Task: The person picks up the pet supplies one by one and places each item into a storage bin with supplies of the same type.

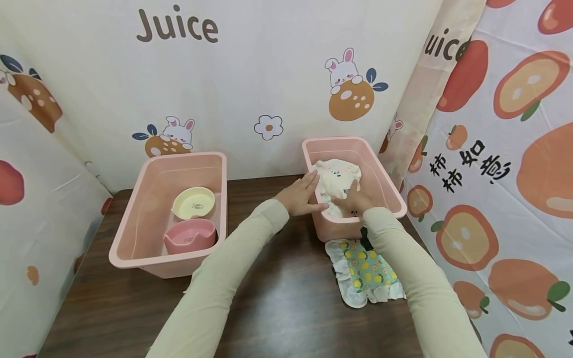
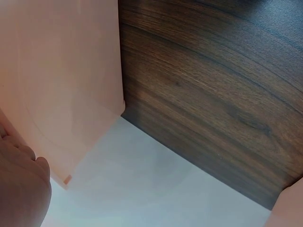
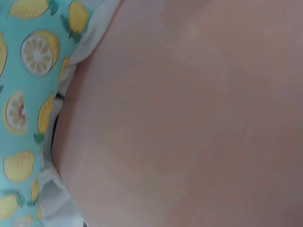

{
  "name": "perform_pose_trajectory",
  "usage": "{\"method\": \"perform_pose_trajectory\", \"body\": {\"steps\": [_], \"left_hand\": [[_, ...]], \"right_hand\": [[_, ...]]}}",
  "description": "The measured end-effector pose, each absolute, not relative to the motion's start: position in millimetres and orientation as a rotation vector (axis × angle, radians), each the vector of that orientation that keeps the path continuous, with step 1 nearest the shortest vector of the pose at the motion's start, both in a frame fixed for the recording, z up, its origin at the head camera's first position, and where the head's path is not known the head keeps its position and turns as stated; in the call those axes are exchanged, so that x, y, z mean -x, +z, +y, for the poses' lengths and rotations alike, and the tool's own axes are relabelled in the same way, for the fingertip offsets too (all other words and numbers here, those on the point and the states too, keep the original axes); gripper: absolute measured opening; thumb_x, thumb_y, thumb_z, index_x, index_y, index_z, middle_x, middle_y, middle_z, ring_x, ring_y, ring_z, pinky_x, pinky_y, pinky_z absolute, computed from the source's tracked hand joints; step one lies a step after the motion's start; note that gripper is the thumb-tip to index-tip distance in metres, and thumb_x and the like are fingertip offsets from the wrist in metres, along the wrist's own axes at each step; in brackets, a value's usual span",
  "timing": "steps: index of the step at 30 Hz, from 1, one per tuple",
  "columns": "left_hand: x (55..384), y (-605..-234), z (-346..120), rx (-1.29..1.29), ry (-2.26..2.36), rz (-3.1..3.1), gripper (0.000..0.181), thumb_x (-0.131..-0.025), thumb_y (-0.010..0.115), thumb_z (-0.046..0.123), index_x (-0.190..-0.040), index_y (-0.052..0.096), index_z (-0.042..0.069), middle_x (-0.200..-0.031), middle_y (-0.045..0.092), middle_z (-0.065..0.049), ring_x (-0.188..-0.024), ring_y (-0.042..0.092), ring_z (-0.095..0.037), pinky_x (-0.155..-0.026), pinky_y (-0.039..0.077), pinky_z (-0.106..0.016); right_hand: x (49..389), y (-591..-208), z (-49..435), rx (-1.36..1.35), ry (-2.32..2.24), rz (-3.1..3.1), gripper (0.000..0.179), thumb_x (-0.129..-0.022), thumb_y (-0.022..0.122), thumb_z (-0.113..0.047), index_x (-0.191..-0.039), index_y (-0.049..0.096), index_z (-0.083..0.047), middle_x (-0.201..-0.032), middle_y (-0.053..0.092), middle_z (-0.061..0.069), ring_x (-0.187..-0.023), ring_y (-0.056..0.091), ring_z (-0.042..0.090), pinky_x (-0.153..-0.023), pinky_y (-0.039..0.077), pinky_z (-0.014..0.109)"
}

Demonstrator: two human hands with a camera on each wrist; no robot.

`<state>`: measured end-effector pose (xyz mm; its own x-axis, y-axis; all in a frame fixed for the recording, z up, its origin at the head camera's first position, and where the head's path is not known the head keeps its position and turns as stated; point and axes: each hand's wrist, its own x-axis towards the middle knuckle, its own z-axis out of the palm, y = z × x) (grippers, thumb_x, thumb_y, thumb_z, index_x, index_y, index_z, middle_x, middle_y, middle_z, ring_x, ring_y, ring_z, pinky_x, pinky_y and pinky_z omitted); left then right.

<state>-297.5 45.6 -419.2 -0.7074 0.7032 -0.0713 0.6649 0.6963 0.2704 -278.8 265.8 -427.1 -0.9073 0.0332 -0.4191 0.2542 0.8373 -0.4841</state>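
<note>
A white cloth item [image 1: 335, 174] with small printed faces lies bunched inside the right pink bin [image 1: 380, 176]. My left hand [image 1: 301, 195] rests at that bin's left rim, its fingers spread and its thumb reaching over the edge. The left wrist view catches part of the same hand [image 2: 21, 182] beside the bin's outer wall. Inside the bin, my right hand [image 1: 355, 200] touches the white cloth with fingers spread apart. In front of the bin, partly under my right sleeve, lies a green lemon-print cloth [image 1: 369, 266] with white ruffles and a black strap [image 1: 366, 238].
To the left stands another pink bin [image 1: 130, 214], holding a pale yellow bowl [image 1: 194, 201] and a pink bowl [image 1: 190, 237]. Both bins sit on a dark wood table [image 1: 277, 298]. Printed curtains [image 1: 268, 74] hang behind and along both sides.
</note>
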Motion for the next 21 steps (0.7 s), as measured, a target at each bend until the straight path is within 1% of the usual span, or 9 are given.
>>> {"method": "perform_pose_trajectory", "body": {"steps": [1, 2, 3, 4, 7, 10, 12, 16, 21], "left_hand": [[297, -419, 46, -1.115, 0.337, 2.737, 0.095, -0.091, 0.04, 0.068, -0.154, 0.005, 0.006, -0.162, -0.004, -0.006, -0.148, -0.001, -0.017, -0.12, 0.009, -0.033], [297, -418, 46, -1.113, 0.337, 2.738, 0.095, -0.091, 0.04, 0.068, -0.154, 0.005, 0.006, -0.162, -0.004, -0.006, -0.148, -0.001, -0.016, -0.12, 0.008, -0.033], [296, -418, 45, -1.114, 0.337, 2.739, 0.095, -0.091, 0.04, 0.067, -0.154, 0.005, 0.006, -0.162, -0.003, -0.006, -0.148, -0.001, -0.017, -0.119, 0.008, -0.032], [296, -418, 45, -1.115, 0.335, 2.742, 0.095, -0.091, 0.04, 0.067, -0.154, 0.005, 0.006, -0.162, -0.003, -0.006, -0.148, -0.001, -0.017, -0.119, 0.009, -0.033], [295, -417, 46, -1.116, 0.328, 2.746, 0.094, -0.091, 0.04, 0.067, -0.154, 0.005, 0.006, -0.162, -0.002, -0.007, -0.148, 0.0, -0.017, -0.119, 0.01, -0.033], [294, -417, 46, -1.114, 0.312, 2.745, 0.094, -0.092, 0.039, 0.068, -0.154, 0.004, 0.006, -0.162, -0.003, -0.007, -0.148, -0.001, -0.017, -0.119, 0.011, -0.034], [294, -417, 45, -1.114, 0.302, 2.743, 0.094, -0.092, 0.038, 0.068, -0.154, 0.002, 0.007, -0.162, -0.004, -0.007, -0.148, -0.002, -0.017, -0.12, 0.01, -0.034], [295, -418, 46, -1.117, 0.309, 2.754, 0.095, -0.091, 0.038, 0.068, -0.154, 0.004, 0.006, -0.162, -0.002, -0.008, -0.148, -0.001, -0.017, -0.119, 0.011, -0.034], [297, -419, 46, -1.141, 0.312, 2.766, 0.096, -0.091, 0.04, 0.068, -0.154, 0.006, 0.004, -0.162, 0.001, -0.01, -0.148, 0.001, -0.019, -0.119, 0.014, -0.037]], "right_hand": [[280, -427, 265, -0.208, -0.708, 2.606, 0.107, -0.094, 0.052, -0.051, -0.145, -0.026, 0.002, -0.154, 0.002, 0.035, -0.137, 0.029, 0.043, -0.101, 0.041, 0.047], [281, -428, 264, -0.182, -0.638, 2.624, 0.106, -0.094, 0.051, -0.053, -0.146, -0.025, 0.0, -0.153, 0.002, 0.036, -0.137, 0.028, 0.046, -0.102, 0.041, 0.05], [282, -429, 262, -0.15, -0.563, 2.643, 0.105, -0.094, 0.049, -0.055, -0.147, -0.023, -0.001, -0.153, -0.001, 0.037, -0.141, 0.014, 0.047, -0.106, 0.035, 0.053], [283, -429, 262, -0.121, -0.538, 2.66, 0.104, -0.094, 0.049, -0.055, -0.148, -0.022, -0.003, -0.153, -0.012, 0.035, -0.143, 0.001, 0.048, -0.11, 0.027, 0.056], [283, -431, 259, -0.019, -0.369, 2.734, 0.097, -0.095, 0.046, -0.056, -0.152, -0.013, -0.005, -0.153, -0.016, 0.032, -0.141, -0.008, 0.05, -0.113, 0.017, 0.061], [282, -431, 257, 0.073, -0.269, 2.783, 0.091, -0.096, 0.045, -0.054, -0.153, -0.005, -0.003, -0.155, -0.012, 0.031, -0.141, -0.01, 0.049, -0.114, 0.009, 0.06], [282, -431, 256, 0.112, -0.227, 2.788, 0.088, -0.097, 0.043, -0.053, -0.153, -0.003, -0.002, -0.156, -0.01, 0.029, -0.142, -0.009, 0.049, -0.115, 0.007, 0.059], [281, -429, 254, 0.13, -0.183, 2.724, 0.09, -0.097, 0.041, -0.055, -0.153, -0.005, -0.003, -0.156, -0.011, 0.027, -0.143, -0.008, 0.046, -0.115, 0.007, 0.059], [282, -428, 254, 0.145, -0.163, 2.653, 0.094, -0.095, 0.043, -0.057, -0.152, -0.008, -0.001, -0.156, -0.013, 0.028, -0.143, -0.007, 0.046, -0.114, 0.008, 0.061]]}}
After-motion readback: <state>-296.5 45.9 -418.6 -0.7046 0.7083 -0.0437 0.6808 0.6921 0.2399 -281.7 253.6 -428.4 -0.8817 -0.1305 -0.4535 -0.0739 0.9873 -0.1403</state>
